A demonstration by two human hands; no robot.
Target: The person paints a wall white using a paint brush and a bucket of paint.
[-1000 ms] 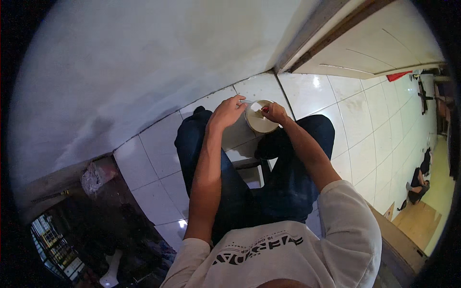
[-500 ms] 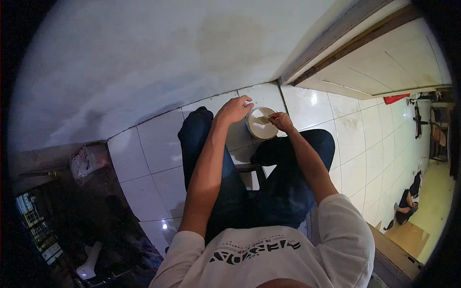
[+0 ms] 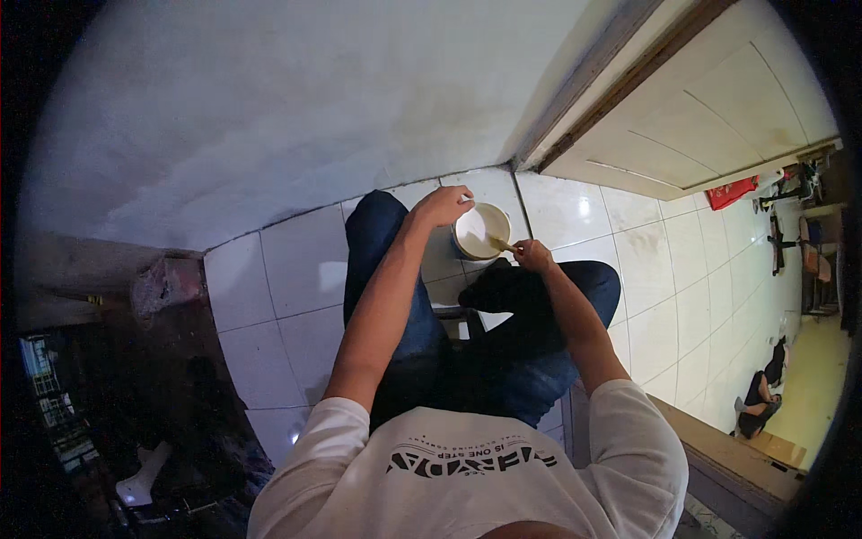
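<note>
White bucket (image 3: 479, 232) between both hands' fingers (image 3: 453, 199)

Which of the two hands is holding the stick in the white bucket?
The right hand holds the stick, its tip down in the white bucket. The left hand only grips the bucket's rim.

My left hand (image 3: 442, 207): arm stretched forward, fingers curled in a grip. My right hand (image 3: 533, 256): elbow bent, fingers pinched shut.
</note>
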